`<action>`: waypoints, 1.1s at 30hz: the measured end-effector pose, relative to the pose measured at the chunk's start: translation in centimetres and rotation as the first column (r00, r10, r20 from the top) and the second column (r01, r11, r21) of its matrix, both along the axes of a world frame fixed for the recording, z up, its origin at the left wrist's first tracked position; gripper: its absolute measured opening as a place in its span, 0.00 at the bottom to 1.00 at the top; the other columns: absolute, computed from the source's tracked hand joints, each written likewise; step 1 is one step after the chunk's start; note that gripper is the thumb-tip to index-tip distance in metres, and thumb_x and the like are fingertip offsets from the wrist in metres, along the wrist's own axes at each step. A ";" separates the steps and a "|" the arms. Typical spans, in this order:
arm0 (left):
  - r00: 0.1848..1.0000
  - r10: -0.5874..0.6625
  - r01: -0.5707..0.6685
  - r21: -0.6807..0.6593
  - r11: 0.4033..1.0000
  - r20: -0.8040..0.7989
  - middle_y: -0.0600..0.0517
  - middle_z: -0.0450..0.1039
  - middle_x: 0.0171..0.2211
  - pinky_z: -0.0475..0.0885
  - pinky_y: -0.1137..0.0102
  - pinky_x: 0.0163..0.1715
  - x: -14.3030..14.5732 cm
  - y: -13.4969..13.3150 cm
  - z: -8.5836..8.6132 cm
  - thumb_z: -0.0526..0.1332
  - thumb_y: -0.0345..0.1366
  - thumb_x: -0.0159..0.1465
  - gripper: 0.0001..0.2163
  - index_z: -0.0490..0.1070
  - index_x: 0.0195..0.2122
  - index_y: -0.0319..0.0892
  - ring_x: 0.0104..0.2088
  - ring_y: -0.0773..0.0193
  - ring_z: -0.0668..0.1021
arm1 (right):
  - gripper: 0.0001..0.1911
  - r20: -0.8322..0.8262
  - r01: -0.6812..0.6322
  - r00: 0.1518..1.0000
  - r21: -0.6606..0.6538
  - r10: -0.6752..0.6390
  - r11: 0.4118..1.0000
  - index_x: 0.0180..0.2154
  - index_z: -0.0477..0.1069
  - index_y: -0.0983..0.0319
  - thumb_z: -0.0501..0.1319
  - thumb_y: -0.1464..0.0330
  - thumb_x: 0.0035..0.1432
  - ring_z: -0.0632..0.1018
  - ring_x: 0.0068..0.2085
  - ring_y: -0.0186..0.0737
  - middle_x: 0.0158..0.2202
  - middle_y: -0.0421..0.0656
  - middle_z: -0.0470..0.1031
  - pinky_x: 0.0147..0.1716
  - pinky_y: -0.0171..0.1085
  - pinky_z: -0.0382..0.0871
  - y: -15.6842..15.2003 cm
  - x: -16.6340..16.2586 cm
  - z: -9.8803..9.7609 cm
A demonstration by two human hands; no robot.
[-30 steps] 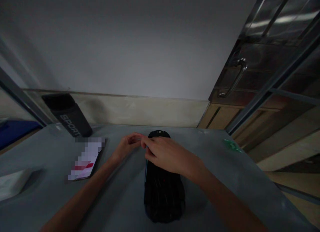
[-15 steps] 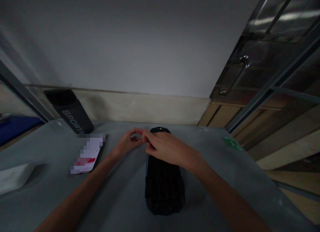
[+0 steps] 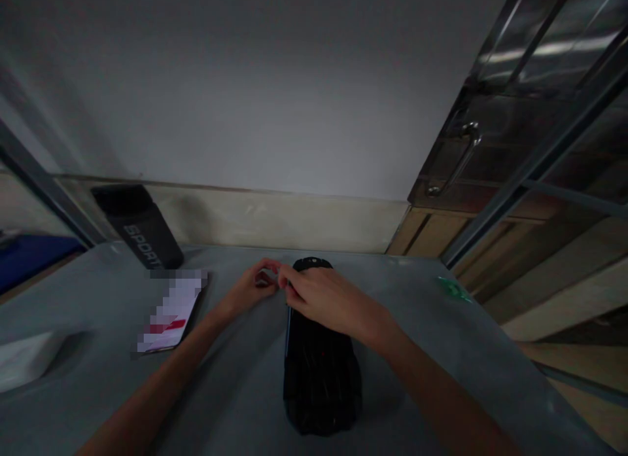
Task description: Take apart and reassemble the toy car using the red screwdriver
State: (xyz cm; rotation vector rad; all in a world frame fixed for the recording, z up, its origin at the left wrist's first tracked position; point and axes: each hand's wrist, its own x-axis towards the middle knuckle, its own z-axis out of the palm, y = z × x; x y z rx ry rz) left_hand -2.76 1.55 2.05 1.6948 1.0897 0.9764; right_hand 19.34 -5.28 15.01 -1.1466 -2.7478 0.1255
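My two bare hands meet just above the far part of a black car-shaped thing [image 3: 321, 371], which lies lengthwise in front of me on the grey counter [image 3: 407, 390]. My right hand [image 3: 331, 299] reaches over it from the right and covers part of its upper side, its fingers bent and gathered toward my left. My left hand [image 3: 249, 289] is just beside it on the left, thumb and forefinger curved into a ring whose tips come up to those of my right. I cannot tell whether anything small is pinched between these fingertips. The near end of the black thing shows fully, and its far tip pokes out beyond my right knuckles. To my left lies a phone [image 3: 171, 315] with a lit, partly blurred screen, and just behind it is a dark bottle [image 3: 140, 227] lettered SPORT, near the wall [image 3: 275, 103]. A white object [image 3: 27, 361] is cut off at the left edge of my view. Near the counter's right edge lies a small green piece [image 3: 454, 288], well apart from my hands.
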 end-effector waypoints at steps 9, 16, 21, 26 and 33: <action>0.997 -0.083 0.083 0.019 0.996 0.003 0.50 0.77 0.39 0.74 0.68 0.46 0.5 -1.1 1.8 0.63 0.42 0.63 0.09 0.72 0.39 0.43 0.42 0.58 0.80 | 0.15 -0.031 0.028 0.999 0.002 -0.028 1.000 0.58 0.71 0.62 0.53 0.67 0.75 0.80 0.33 0.42 0.35 0.45 0.83 0.31 0.40 0.61 -0.4 0.1 0.2; 0.972 -0.226 0.220 -0.087 0.972 -0.063 0.58 0.69 0.23 0.66 0.75 0.24 1.1 -2.6 2.1 0.65 0.41 0.61 0.09 0.69 0.31 0.42 0.23 0.69 0.69 | 0.10 -0.062 -0.052 0.997 0.003 0.053 0.999 0.51 0.74 0.62 0.57 0.69 0.72 0.81 0.38 0.43 0.38 0.46 0.83 0.34 0.39 0.63 -0.4 0.0 0.1; 0.967 -0.248 0.238 -0.131 0.962 -0.063 0.58 0.68 0.21 0.63 0.76 0.21 1.3 -2.8 2.1 0.66 0.38 0.58 0.07 0.71 0.30 0.42 0.21 0.69 0.69 | 0.09 -0.043 0.002 0.999 0.013 -0.002 1.000 0.48 0.75 0.59 0.57 0.67 0.74 0.80 0.33 0.42 0.34 0.43 0.82 0.31 0.40 0.61 -0.6 0.0 0.3; 0.971 -0.231 0.221 -0.135 0.966 -0.067 0.58 0.69 0.20 0.64 0.75 0.22 1.3 -2.8 2.3 0.66 0.38 0.58 0.06 0.72 0.30 0.42 0.21 0.69 0.69 | 0.09 -0.030 -0.014 0.999 0.030 0.015 0.999 0.50 0.73 0.61 0.56 0.67 0.75 0.81 0.34 0.42 0.35 0.44 0.83 0.31 0.39 0.61 -0.4 0.0 0.1; 0.976 -0.206 0.198 -0.100 0.975 -0.076 0.55 0.75 0.24 0.68 0.74 0.26 1.3 -2.8 2.3 0.66 0.36 0.56 0.05 0.75 0.31 0.41 0.25 0.66 0.73 | 0.10 -0.035 0.007 0.999 0.051 -0.005 0.999 0.49 0.74 0.61 0.56 0.66 0.75 0.80 0.33 0.42 0.35 0.44 0.83 0.31 0.40 0.61 -0.4 -0.1 -0.1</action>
